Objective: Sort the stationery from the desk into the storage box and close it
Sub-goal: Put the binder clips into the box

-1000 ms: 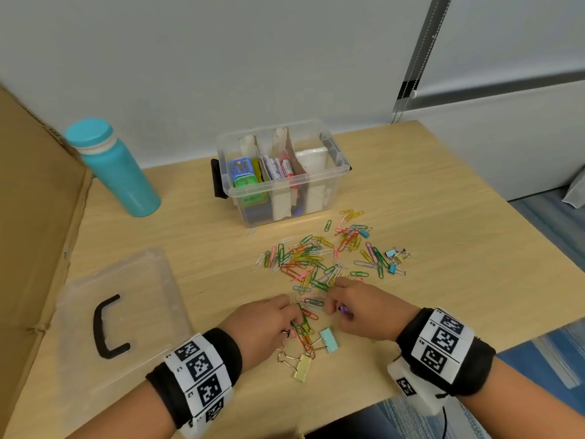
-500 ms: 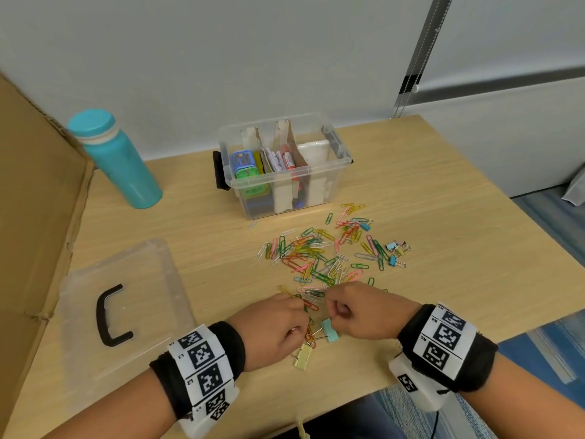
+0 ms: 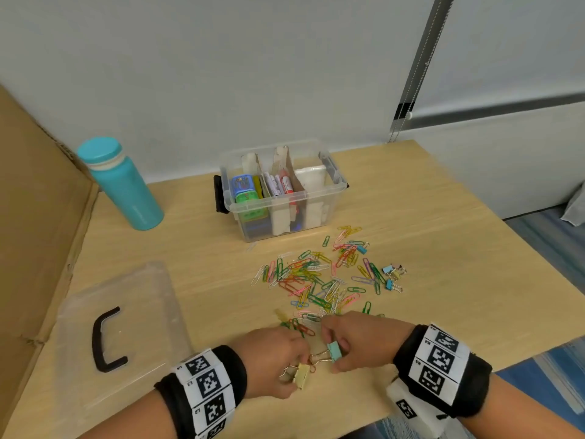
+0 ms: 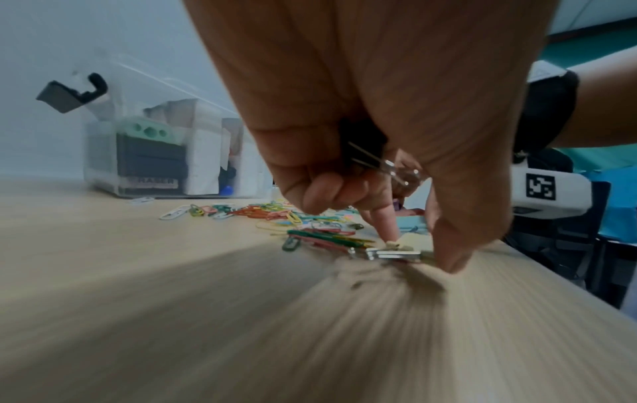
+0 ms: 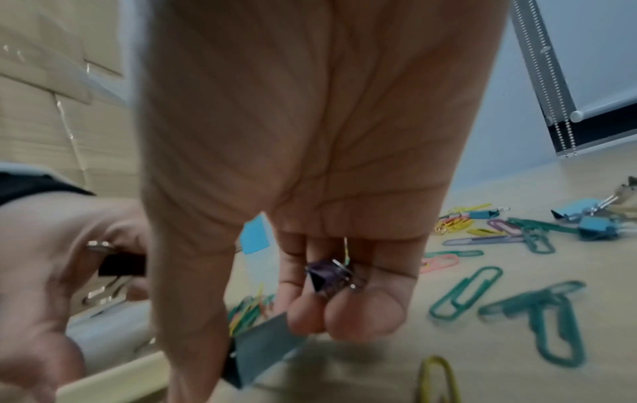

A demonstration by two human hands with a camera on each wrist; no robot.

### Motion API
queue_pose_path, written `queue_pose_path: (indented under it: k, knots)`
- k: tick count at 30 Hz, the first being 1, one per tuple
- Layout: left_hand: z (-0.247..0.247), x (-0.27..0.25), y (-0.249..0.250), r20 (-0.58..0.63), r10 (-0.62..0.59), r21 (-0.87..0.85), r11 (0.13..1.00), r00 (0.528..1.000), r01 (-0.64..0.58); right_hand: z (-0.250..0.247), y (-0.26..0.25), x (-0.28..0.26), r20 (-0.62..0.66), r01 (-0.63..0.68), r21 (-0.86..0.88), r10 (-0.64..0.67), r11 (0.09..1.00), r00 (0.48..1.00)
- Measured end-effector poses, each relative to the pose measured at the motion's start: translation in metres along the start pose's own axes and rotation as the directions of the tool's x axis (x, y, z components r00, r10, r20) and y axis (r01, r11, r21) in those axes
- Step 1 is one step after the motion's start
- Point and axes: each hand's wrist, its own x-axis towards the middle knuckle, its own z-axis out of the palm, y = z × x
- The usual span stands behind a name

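Observation:
Near the desk's front edge my left hand [image 3: 294, 375] pinches a yellow binder clip [image 3: 301, 376] that lies on the wood. In the left wrist view its curled fingers also hold a wire-handled clip [image 4: 375, 161] in the palm. Beside it my right hand [image 3: 335, 356] pinches a teal binder clip [image 3: 334, 350]. The right wrist view shows a small purple clip [image 5: 327, 275] tucked under its curled fingers. Several coloured paper clips [image 3: 316, 280] are scattered beyond both hands. The clear storage box [image 3: 332, 188] stands open at the back, with markers and erasers in its compartments.
The box's clear lid [image 3: 142, 312] with a black handle lies flat at the left. A teal bottle [image 3: 122, 185] stands at the back left beside a cardboard wall [image 3: 34, 248]. A few small binder clips [image 3: 392, 275] lie right of the pile.
Both hands have drawn back toward the front edge. My right hand has taken hold of the teal clip and my left the yellow one, both of which lay loose before.

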Motion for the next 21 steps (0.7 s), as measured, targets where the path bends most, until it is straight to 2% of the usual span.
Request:
queue_pose_path:
  k: [3,7,9,13,19,21]
  knots:
    - [-0.010,0.002,-0.005,-0.039,-0.042,-0.075,0.996,0.998,0.039,-0.019,0.004,-0.012,-0.058,-0.027,0.053,0.031,0.998,0.998]
    - [-0.046,0.006,-0.011,-0.219,-0.116,-0.212,0.975,0.969,0.069,-0.058,0.014,-0.030,-0.285,-0.023,0.154,0.067,0.988,0.956]
    - [-0.067,0.011,-0.016,-0.324,-0.188,-0.229,0.967,0.927,0.116,-0.081,0.020,-0.036,-0.415,0.001,0.203,0.085,0.979,0.906]
    - [-0.097,0.024,-0.029,-0.500,-0.320,-0.311,0.933,0.805,0.179,-0.128,0.019,-0.033,-0.582,0.057,0.223,0.086,0.973,0.809]
    - [-0.115,0.049,-0.048,-0.577,-0.493,-0.484,0.848,0.650,0.214,-0.204,0.007,0.001,-0.746,0.132,0.198,0.062,0.971,0.663]
    - [-0.113,0.054,-0.050,-0.574,-0.517,-0.509,0.833,0.635,0.217,-0.224,0.005,0.019,-0.738,0.119,0.182,0.056,0.976,0.672]
